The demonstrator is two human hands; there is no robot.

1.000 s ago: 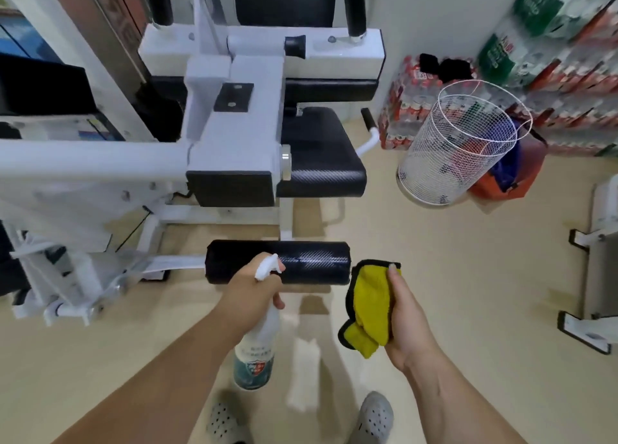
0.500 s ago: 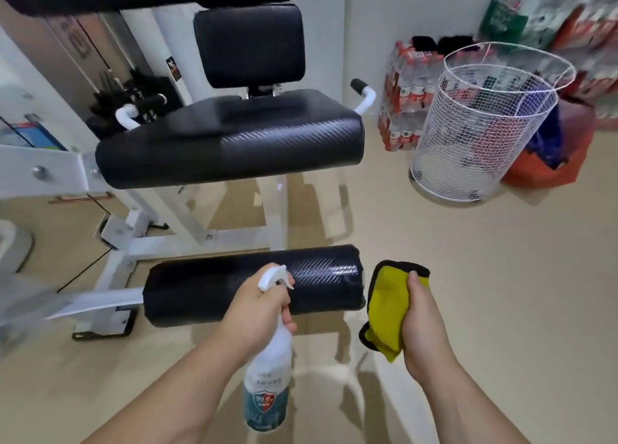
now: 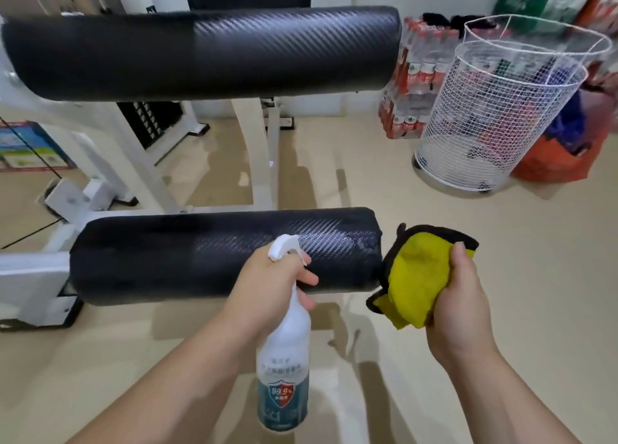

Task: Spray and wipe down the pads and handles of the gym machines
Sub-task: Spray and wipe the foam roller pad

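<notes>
Head view: left hand [image 3: 267,286] is gripping spray bottle [image 3: 284,360], spraying lower roller pad [image 3: 200,256]; right hand [image 3: 458,306] is clutching cloth [image 3: 418,276]; wiping probably follows.

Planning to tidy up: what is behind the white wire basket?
An orange bag holding something blue sits behind the wire basket, bottled-water packs beside it. The mesh hides part of the bag.

The only text I can read is "99.9%", white on the red-and-blue shield on the label of the spray bottle [image 3: 283,360], well below the fingers [image 3: 308,278] of the left hand [image 3: 267,286] gripping its neck. The characters above that shield are too blurred for me. Labels on the water bottle packs [image 3: 414,86], far beyond the right hand [image 3: 458,310] holding the yellow cloth [image 3: 418,276], are illegible.
</notes>
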